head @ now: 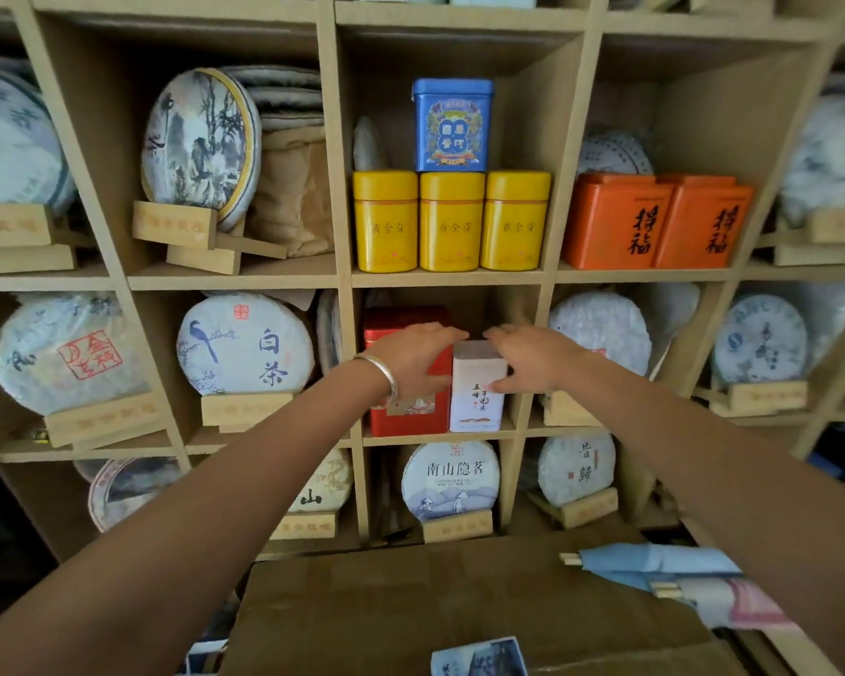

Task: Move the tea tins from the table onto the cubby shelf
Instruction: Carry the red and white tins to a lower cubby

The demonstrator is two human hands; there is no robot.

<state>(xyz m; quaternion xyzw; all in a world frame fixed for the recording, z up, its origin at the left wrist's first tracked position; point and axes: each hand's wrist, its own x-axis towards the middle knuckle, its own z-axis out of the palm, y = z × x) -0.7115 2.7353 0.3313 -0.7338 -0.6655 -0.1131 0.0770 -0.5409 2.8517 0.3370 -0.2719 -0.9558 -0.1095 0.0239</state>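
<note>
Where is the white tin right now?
The white tin stands in the middle cubby, right of the red tin, directly below the yellow tins, both hands on it.

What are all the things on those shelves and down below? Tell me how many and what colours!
blue tin: 1, blue, middle cubby, on top of the yellow tins
yellow tins: 3, yellow, middle cubby, in a row
orange tins: 2, orange with black writing, cubby to the right of the yellow tins
red tin: 1, red, cubby below the yellow tins, left side
white tin: 1, white, same cubby, beside the red tin
tea cakes: many, pale paper-wrapped rounds, surrounding cubbies, most on wooden stands
cardboard box: 1, brown, below the shelf
left hand: 1, in front of the red tin, silver bangle on wrist
right hand: 1, on the white tin
</note>
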